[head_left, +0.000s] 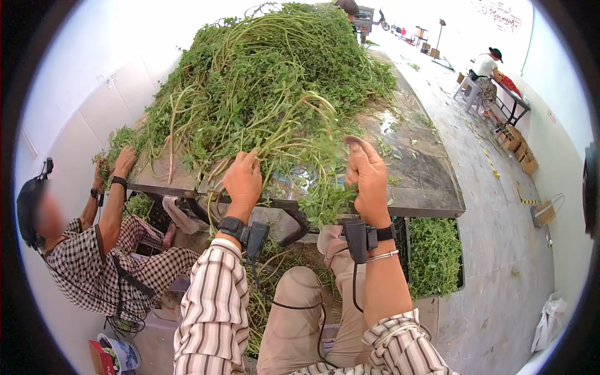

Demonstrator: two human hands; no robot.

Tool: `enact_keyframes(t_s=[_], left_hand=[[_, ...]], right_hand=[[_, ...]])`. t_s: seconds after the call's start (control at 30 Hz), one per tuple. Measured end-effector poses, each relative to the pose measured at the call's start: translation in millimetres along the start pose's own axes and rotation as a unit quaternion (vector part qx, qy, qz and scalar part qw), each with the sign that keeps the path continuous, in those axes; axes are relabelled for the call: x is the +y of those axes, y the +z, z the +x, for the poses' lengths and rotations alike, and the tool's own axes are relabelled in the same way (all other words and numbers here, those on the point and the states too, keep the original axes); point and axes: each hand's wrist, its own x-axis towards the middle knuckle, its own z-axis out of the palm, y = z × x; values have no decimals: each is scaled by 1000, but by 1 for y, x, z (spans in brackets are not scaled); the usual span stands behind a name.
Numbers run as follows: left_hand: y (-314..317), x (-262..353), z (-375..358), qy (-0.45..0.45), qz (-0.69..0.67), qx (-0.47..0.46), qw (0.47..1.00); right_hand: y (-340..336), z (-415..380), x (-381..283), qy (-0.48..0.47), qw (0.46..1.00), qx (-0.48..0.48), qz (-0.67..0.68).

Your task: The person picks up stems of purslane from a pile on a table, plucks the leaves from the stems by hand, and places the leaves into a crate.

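A large heap of leafy green stems [269,75] covers much of the wooden table [431,187] in front of me. At the heap's near edge, my left hand [242,182] is closed, its fingertips on several long pale stems. My right hand [369,178] is curled around a bunch of leafy sprigs [326,203] that hangs over the table's front edge. A dark, flat tip shows at my right fingers; I cannot make out what it is. Thin stems arch up and bend over between my two hands.
To the left, a seated co-worker [119,262] in checked clothes has both hands in the greens. A black crate of greens [432,256] stands below the table at right. Another person [484,75] sits at a far table near cardboard boxes [517,149]. Cables hang from my wrists.
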Motion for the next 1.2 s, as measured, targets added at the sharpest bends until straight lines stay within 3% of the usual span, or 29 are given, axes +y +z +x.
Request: enact_keyframes(t_s=[0.3,0.37,0.5,0.57,0.77,1.2], left_hand=[[3,-2,0,9,-16,20,1000],[3,-2,-2,8,-14,23,1000],[1,-1,0,6,-25,18,1000],[1,-1,0,11,-25,18,999],[2,-1,-1,15,-38,36,999],[0,0,-2,5,-43,24,999]], right_hand=[[12,-2,-5,51,996,-68,32],[15,-4,-6,3,998,-58,-4],[21,-1,-8,-8,998,-23,-61],[19,5,-1,-92,980,6,-176],[32,15,-5,-194,935,17,-295],[64,30,-25,-223,889,7,-399]])
